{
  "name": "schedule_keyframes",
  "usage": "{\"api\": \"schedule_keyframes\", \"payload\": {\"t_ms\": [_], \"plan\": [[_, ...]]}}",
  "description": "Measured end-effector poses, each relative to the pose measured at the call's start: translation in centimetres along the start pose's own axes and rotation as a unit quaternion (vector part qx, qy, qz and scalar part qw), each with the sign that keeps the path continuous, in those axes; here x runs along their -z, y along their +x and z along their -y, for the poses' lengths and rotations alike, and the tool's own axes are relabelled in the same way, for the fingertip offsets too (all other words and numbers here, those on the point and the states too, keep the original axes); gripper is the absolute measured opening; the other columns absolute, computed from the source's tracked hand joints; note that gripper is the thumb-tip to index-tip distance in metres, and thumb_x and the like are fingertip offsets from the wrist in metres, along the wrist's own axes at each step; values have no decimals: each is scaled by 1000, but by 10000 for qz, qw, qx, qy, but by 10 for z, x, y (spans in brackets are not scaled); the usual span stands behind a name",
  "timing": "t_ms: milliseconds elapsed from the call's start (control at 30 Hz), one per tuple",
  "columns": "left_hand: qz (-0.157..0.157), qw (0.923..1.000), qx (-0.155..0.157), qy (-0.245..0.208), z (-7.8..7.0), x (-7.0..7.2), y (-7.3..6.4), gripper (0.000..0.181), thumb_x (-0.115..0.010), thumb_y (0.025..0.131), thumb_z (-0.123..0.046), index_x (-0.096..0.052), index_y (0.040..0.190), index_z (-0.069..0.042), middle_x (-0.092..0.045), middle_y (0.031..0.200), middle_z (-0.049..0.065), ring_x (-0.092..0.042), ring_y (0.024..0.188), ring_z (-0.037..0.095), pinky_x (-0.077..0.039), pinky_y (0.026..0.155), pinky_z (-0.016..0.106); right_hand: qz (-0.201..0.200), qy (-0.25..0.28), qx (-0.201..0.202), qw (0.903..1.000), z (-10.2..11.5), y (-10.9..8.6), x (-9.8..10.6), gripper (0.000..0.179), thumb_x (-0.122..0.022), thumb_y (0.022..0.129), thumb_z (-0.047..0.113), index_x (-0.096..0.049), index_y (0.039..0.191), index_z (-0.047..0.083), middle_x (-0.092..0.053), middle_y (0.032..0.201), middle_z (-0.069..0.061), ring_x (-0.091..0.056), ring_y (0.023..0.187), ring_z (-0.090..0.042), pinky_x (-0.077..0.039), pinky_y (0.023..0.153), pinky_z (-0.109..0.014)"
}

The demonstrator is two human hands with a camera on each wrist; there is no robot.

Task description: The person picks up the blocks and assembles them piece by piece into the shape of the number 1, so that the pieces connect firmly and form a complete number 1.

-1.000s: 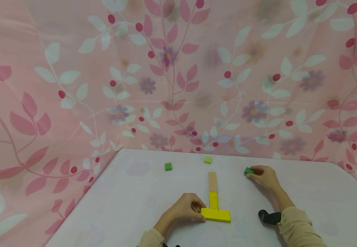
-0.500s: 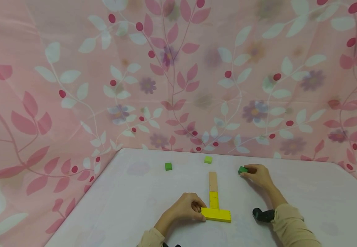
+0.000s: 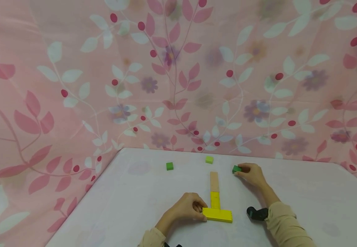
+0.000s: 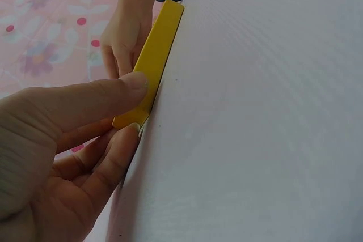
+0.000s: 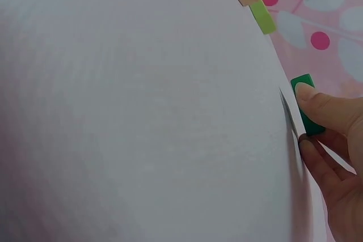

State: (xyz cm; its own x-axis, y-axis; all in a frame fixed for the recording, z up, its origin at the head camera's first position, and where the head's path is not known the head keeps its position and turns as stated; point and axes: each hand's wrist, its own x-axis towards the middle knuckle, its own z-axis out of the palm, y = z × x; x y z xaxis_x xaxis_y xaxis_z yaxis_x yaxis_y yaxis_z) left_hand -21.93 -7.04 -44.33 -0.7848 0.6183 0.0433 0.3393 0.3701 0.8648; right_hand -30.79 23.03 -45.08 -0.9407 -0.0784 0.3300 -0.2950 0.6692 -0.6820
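Observation:
My left hand (image 3: 188, 207) pinches the left end of a long yellow block (image 3: 217, 215) lying crosswise on the table. In the left wrist view the thumb presses on the face of this yellow block (image 4: 159, 49), with fingertips at its lower edge. A shorter yellow block (image 3: 215, 200) meets its far side, and a plain wooden block (image 3: 214, 181) continues that line away from me. Right of the wooden block, my right hand (image 3: 253, 175) holds a dark green block (image 3: 236, 169) between thumb and fingers. The right wrist view shows the thumb on this green block (image 5: 309, 106).
A green cube (image 3: 169, 166) sits at the back left of the white-covered table (image 3: 129, 202). Near the back edge is a light green cube (image 3: 209, 160). A pink floral cloth (image 3: 178, 75) hangs behind. A black device (image 3: 257, 213) is strapped at the right wrist.
My right hand has moved left with the dark green block, closer to the wooden block. The left hand keeps its grip on the long yellow block.

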Motion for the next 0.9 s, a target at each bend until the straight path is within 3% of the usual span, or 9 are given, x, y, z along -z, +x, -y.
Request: {"api": "schedule_keyframes", "payload": {"t_ms": [900], "plan": [[35,10000,30,70,2,-1,1,28,-82,68,-4,-72,94,1,-58,75,-6,-53,63,-1,-49,61,14,298,17,170,9994,17,15,-27,34,-73,80,8,-65,109,-8,-65,105,-23,-59,85,-28,-52,83,-45]]}}
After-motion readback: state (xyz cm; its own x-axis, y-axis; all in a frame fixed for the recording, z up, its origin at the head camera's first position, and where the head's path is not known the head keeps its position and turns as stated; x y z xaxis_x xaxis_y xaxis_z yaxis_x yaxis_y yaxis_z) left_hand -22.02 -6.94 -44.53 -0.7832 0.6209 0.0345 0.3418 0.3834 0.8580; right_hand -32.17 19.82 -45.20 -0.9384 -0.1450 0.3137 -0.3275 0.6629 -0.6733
